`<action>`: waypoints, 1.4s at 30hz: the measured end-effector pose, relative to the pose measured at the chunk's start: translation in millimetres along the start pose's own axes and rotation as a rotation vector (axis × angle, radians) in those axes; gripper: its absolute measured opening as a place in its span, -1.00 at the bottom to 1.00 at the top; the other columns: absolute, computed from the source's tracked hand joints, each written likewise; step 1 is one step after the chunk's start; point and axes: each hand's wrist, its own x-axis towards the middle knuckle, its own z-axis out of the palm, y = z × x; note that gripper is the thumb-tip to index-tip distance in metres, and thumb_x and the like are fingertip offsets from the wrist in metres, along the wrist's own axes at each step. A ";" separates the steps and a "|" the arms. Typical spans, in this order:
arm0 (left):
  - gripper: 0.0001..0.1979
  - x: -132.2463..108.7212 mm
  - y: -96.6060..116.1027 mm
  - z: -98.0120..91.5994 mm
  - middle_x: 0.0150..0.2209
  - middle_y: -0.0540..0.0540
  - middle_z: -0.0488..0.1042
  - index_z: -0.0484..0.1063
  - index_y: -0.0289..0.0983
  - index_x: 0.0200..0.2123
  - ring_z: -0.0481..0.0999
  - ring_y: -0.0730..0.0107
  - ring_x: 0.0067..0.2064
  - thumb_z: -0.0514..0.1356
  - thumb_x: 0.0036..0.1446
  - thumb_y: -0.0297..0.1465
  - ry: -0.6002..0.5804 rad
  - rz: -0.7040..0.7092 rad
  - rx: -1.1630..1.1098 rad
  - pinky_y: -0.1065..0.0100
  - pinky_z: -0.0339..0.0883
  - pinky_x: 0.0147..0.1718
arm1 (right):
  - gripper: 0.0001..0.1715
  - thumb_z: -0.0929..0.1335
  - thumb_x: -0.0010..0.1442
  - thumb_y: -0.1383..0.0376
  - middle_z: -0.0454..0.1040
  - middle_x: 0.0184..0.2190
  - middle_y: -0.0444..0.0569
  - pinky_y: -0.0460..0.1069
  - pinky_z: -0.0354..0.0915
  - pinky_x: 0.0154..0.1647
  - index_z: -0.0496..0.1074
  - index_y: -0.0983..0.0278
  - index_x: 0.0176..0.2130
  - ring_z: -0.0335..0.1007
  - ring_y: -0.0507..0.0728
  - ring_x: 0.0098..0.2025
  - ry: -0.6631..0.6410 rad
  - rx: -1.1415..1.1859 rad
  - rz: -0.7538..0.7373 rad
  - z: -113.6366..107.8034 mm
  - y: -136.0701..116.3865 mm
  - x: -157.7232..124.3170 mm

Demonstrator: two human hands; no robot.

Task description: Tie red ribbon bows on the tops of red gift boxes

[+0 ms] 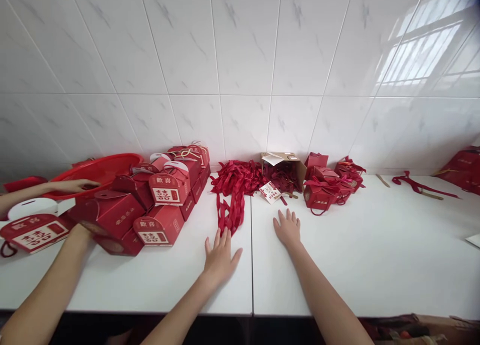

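Note:
My left hand [220, 261] lies palm down on the white table, fingers spread, its fingertips at the loose ends of a pile of red ribbons [240, 179]. On the other side of the table seam, my right hand [288, 228] also rests flat and open with nothing in it. Beyond it sits an open cardboard box [299, 169] lying on its side with dark red ribbon pieces inside. A white and red printed card [270, 192] leans at the box's mouth. To its right stand several small red gift boxes [320, 197] with ribbons.
Stacked red gift boxes [160, 225] with white printed fronts fill the left side, beside a red plastic basin [112, 161]. A co-worker's arms [56, 280] reach in there. A loose red ribbon [420, 185] and a red bag [463, 170] lie far right. A tiled wall [243, 60] backs the table.

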 end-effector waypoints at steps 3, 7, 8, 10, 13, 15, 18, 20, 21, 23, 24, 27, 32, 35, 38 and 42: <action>-0.35 -72.7 -6.5 6.6 0.31 -0.25 -0.04 -0.03 -0.36 0.29 -0.04 0.00 0.32 -0.18 0.25 -0.11 0.009 0.037 0.008 -0.19 -0.27 0.18 | -0.37 0.07 0.28 0.05 -0.07 0.33 0.06 0.16 -0.30 0.24 0.08 0.17 0.26 -0.28 0.30 0.34 -0.016 -0.007 -0.008 0.1 2.2 -1.0; -0.40 -138.6 -23.8 20.6 0.29 -0.21 0.04 0.03 -0.24 0.27 0.11 -0.04 0.27 -0.11 0.24 -0.11 0.051 0.043 0.050 -0.18 -0.05 0.13 | -0.36 0.06 0.28 0.05 -0.09 0.33 0.08 0.17 -0.31 0.24 0.07 0.18 0.27 -0.30 0.32 0.34 -0.033 -0.011 -0.008 0.9 2.7 -0.9; -0.41 -146.1 -28.5 22.8 0.28 -0.21 0.07 0.05 -0.20 0.27 0.15 -0.06 0.25 -0.09 0.23 -0.10 0.048 0.048 0.055 -0.19 0.00 0.11 | -0.36 0.06 0.28 0.05 -0.10 0.33 0.08 0.17 -0.31 0.24 0.07 0.18 0.27 -0.30 0.32 0.34 -0.037 -0.010 -0.008 1.0 2.6 -0.9; -0.43 -149.0 -36.2 22.6 0.27 -0.17 0.11 0.03 -0.13 0.27 0.17 -0.05 0.24 -0.07 0.23 -0.11 0.037 0.056 0.039 -0.18 0.03 0.10 | -0.35 0.05 0.28 0.05 -0.10 0.33 0.08 0.18 -0.31 0.24 0.07 0.19 0.27 -0.30 0.32 0.34 -0.043 -0.007 -0.009 1.1 2.5 -0.9; -0.39 -122.3 -39.5 9.9 0.31 -0.13 0.01 -0.24 -0.11 0.32 0.02 0.06 0.31 -0.10 0.26 -0.18 0.021 0.073 -0.065 -0.09 -0.01 0.17 | -0.35 0.06 0.27 0.06 -0.10 0.33 0.08 0.18 -0.32 0.24 0.07 0.20 0.27 -0.30 0.32 0.34 -0.044 -0.003 -0.014 1.2 2.6 -0.5; -0.33 -84.6 -34.9 -3.2 0.35 -0.13 -0.12 -0.42 -0.14 0.32 -0.12 0.11 0.34 -0.12 0.27 -0.18 -0.037 0.080 -0.157 -0.04 -0.05 0.20 | -0.36 0.07 0.27 0.06 -0.09 0.33 0.07 0.19 -0.32 0.24 0.08 0.19 0.26 -0.30 0.33 0.34 -0.038 0.000 -0.015 1.7 2.5 0.7; -0.24 -4.4 -20.8 -19.0 0.36 -0.17 -0.21 -0.46 -0.19 0.32 -0.23 0.05 0.35 -0.10 0.22 -0.07 -0.148 -0.015 -0.194 -0.08 -0.17 0.22 | -0.36 0.08 0.25 0.06 -0.07 0.32 0.06 0.19 -0.31 0.23 0.12 0.17 0.25 -0.29 0.33 0.34 -0.025 0.012 -0.010 3.1 1.4 3.8; -0.15 57.2 -9.8 -22.6 0.36 -0.27 -0.23 -0.48 -0.25 0.32 -0.27 -0.04 0.35 -0.09 0.17 0.01 -0.129 -0.041 -0.175 -0.14 -0.20 0.21 | -0.36 0.10 0.23 0.06 -0.06 0.31 0.07 0.20 -0.29 0.22 0.14 0.17 0.23 -0.28 0.34 0.33 -0.011 0.022 0.003 4.2 0.0 6.1; -0.12 87.8 -4.7 -22.2 0.35 -0.31 -0.25 -0.47 -0.28 0.32 -0.28 -0.10 0.34 -0.10 0.15 0.05 -0.112 -0.054 -0.162 -0.16 -0.23 0.20 | -0.37 0.10 0.22 0.06 -0.05 0.31 0.08 0.21 -0.29 0.22 0.15 0.17 0.23 -0.27 0.35 0.33 -0.002 0.027 0.011 4.7 -0.7 7.0; -0.08 143.2 3.9 -18.3 0.35 -0.31 -0.24 -0.34 -0.33 0.33 -0.31 -0.24 0.33 -0.03 0.10 0.08 -0.082 -0.082 -0.125 -0.21 -0.35 0.19 | -0.37 0.10 0.22 0.06 -0.04 0.30 0.09 0.21 -0.30 0.22 0.15 0.16 0.22 -0.27 0.35 0.32 0.018 0.034 0.023 5.6 -2.1 8.4; -0.09 166.4 7.2 -15.4 0.35 -0.27 -0.19 -0.23 -0.32 0.32 -0.33 -0.26 0.33 0.01 0.07 0.07 -0.079 -0.097 -0.106 -0.21 -0.41 0.20 | -0.38 0.09 0.22 0.06 -0.04 0.29 0.09 0.21 -0.30 0.22 0.16 0.15 0.21 -0.26 0.34 0.32 0.026 0.036 0.026 6.0 -2.6 8.9; -0.23 211.0 13.6 -6.4 0.33 -0.14 -0.03 0.04 -0.22 0.27 -0.27 -0.19 0.34 0.01 0.08 0.05 -0.081 -0.137 -0.071 -0.12 -0.48 0.25 | -0.39 0.09 0.22 0.05 -0.02 0.28 0.07 0.19 -0.30 0.22 0.17 0.14 0.20 -0.26 0.32 0.31 0.037 0.033 0.030 6.8 -3.6 9.6; -0.29 205.6 16.8 0.6 0.31 -0.13 0.04 0.06 -0.23 0.26 -0.25 -0.12 0.34 -0.04 0.13 0.00 -0.073 -0.125 -0.053 -0.12 -0.46 0.26 | -0.39 0.09 0.22 0.05 0.00 0.28 0.06 0.20 -0.28 0.22 0.16 0.13 0.20 -0.23 0.32 0.31 0.034 0.016 0.035 5.6 -3.6 9.8; -0.29 162.7 16.5 -2.1 0.32 -0.21 -0.02 0.01 -0.33 0.27 -0.26 -0.11 0.34 -0.07 0.17 -0.04 -0.082 -0.068 -0.052 -0.13 -0.38 0.25 | -0.37 0.08 0.22 0.03 0.00 0.28 0.07 0.20 -0.27 0.22 0.15 0.14 0.21 -0.22 0.33 0.31 0.017 0.003 0.027 3.6 -1.5 8.5; -0.24 90.6 9.5 -7.8 0.32 -0.34 -0.10 0.02 -0.52 0.25 -0.27 -0.08 0.34 -0.05 0.16 -0.07 -0.112 0.028 -0.046 -0.07 -0.32 0.26 | -0.36 0.07 0.24 0.03 -0.03 0.30 0.08 0.19 -0.27 0.22 0.12 0.15 0.24 -0.24 0.33 0.32 -0.009 -0.009 0.005 2.3 1.7 6.2; -0.26 -27.5 -18.7 -5.8 0.34 -0.28 -0.16 0.00 -0.44 0.27 -0.23 0.00 0.35 0.07 0.09 -0.20 -0.178 0.103 -0.014 -0.04 -0.28 0.27 | -0.33 0.07 0.24 0.03 -0.08 0.32 0.10 0.18 -0.31 0.24 0.07 0.19 0.26 -0.29 0.33 0.33 -0.037 -0.015 -0.019 3.0 3.3 3.6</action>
